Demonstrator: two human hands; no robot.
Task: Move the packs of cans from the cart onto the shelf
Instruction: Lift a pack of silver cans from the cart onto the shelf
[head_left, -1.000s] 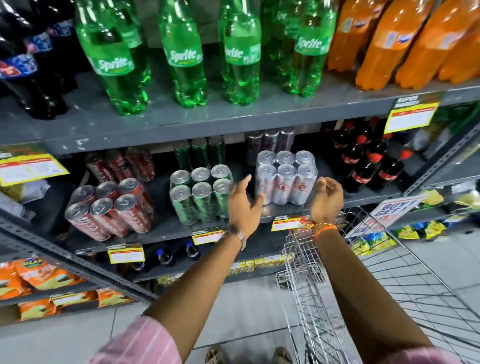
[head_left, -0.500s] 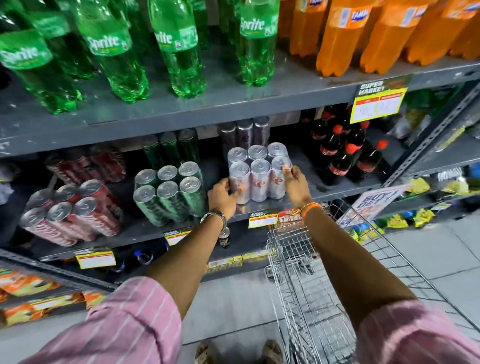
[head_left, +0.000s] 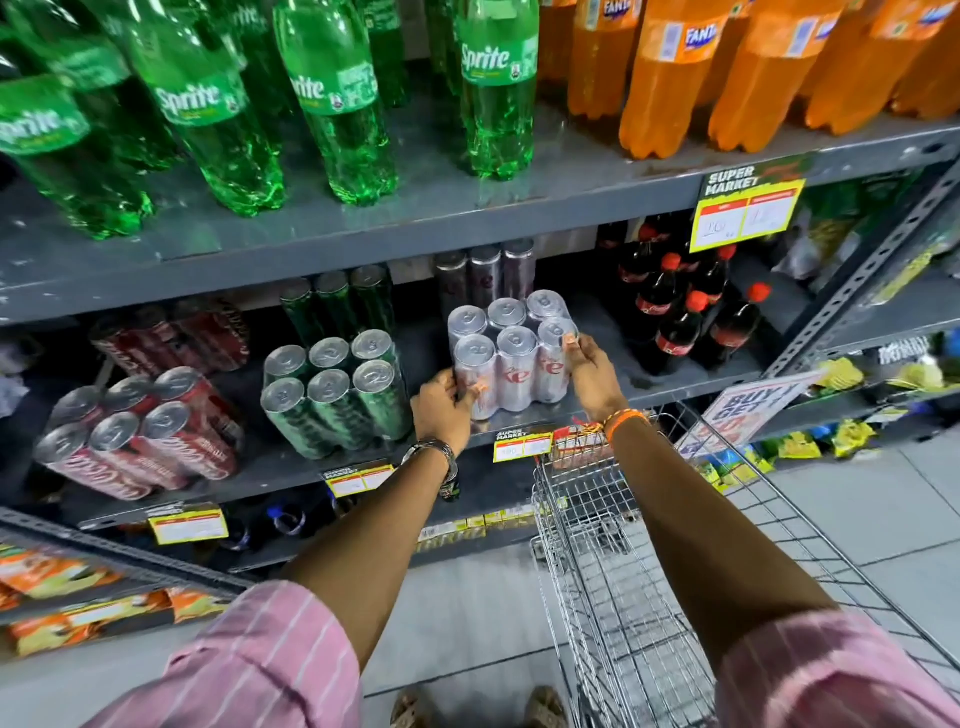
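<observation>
A shrink-wrapped pack of silver cans (head_left: 511, 353) stands on the grey middle shelf (head_left: 530, 423), near its front edge. My left hand (head_left: 441, 410) grips the pack's lower left corner. My right hand (head_left: 592, 374) holds its right side, fingers on the rightmost front can. To the left stand a pack of green cans (head_left: 335, 389) and a pack of red cans (head_left: 140, 431). More cans of each colour stand behind them. The wire cart (head_left: 623, 571) is below my right arm; its visible basket holds no packs.
Green Sprite bottles (head_left: 332, 98) and orange Fanta bottles (head_left: 675, 73) fill the upper shelf. Small dark cola bottles (head_left: 680, 317) stand right of the silver pack. Price tags hang on the shelf edges. Snack bags lie low at left, and a slanted upright (head_left: 857, 280) rises at right.
Both hands were off the silver pack with fingers apart; they closed on its two sides. The pack has stayed on the shelf. My view has shifted left and closer.
</observation>
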